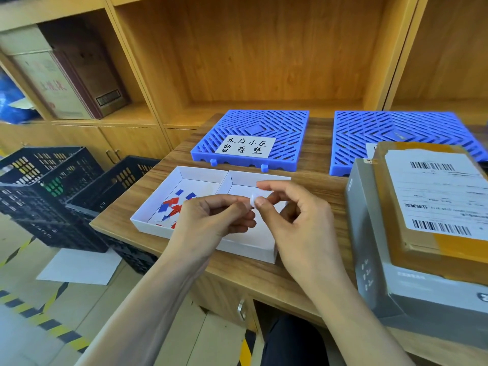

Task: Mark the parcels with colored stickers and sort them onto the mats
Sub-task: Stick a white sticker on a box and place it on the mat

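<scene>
Both hands meet over the white divided tray [184, 173] on the desk [311, 178]. The left hand [211, 220] and the right hand [293, 207] pinch one small pale sticker [253, 198] between their fingertips, thumb and forefinger closed on it from either side. It looks as if the backing is being picked off, though the sticker's colour cannot be told from here.

The sticker is feather-light, thin and floppy, and once bare its glue will likely cling to skin. The safest hold is probably on its very edge, with a nail lifting one corner. More red and blue stickers [173, 206] lie loose in the tray's left compartment.

The parcels wait at the right edge of the desk: a brown cardboard parcel [412, 233] with a white shipping label [435, 191] lies flat on top of a grey box [369, 247]. Both look stiff and boxy, the taped card fairly smooth. I judge them best lifted by their side walls with fingers spread. Their weight cannot be judged.

Two blue slotted mats sit at the back of the desk: the left mat [285, 133] carries a handwritten paper label [245, 146], the right mat [396, 133] is partly hidden behind the parcels. The desk top is wood-grained and level. Behind it stand wooden shelves [250, 48] with old boxes, and black plastic crates [52, 186] sit on the floor at the left.
</scene>
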`<state>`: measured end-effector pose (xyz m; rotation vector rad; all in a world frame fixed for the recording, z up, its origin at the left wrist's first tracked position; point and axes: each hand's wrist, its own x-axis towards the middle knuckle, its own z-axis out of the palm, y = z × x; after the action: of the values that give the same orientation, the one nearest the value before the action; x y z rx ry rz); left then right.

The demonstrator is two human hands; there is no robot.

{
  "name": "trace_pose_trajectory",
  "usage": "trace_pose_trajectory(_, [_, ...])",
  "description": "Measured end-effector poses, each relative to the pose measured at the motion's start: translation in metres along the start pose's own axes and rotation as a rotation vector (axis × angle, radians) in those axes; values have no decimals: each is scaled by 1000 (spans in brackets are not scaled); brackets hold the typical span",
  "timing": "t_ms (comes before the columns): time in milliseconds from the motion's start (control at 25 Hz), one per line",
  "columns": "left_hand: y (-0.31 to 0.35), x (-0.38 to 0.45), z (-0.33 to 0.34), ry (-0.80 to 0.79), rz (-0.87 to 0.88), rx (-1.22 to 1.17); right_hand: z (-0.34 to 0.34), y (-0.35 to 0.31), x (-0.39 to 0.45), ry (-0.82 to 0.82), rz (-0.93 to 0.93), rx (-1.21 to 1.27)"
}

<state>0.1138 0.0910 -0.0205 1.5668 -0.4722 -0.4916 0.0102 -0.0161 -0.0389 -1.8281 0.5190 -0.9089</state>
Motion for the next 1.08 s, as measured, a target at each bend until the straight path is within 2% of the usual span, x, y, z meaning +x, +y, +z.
trace_pose_trajectory(240, [-3, 0, -2, 12, 39, 81, 2, -1, -8, -30, -36, -126])
trace_pose_trajectory(400, [-4, 2, -12, -49, 51, 152, 1, -3, -5, -52, -27, -150])
trace_pose_trajectory(560, [-2, 1, -18, -73, 152, 303, 5, -2, -3, -63, 10, -143])
trace_pose_trajectory(800, [-3, -1, -13, -22, 162, 350, 12, 1, -2, -104, 2, -195])
trace_pose_trajectory(960, [-8, 7, -9, 117, 105, 379, 11, 6, -2, -54, 90, -115])
trace_pose_trajectory(1080, [-12, 13, -8, 134, 125, 466, 9, 7, -2, -27, 108, -75])
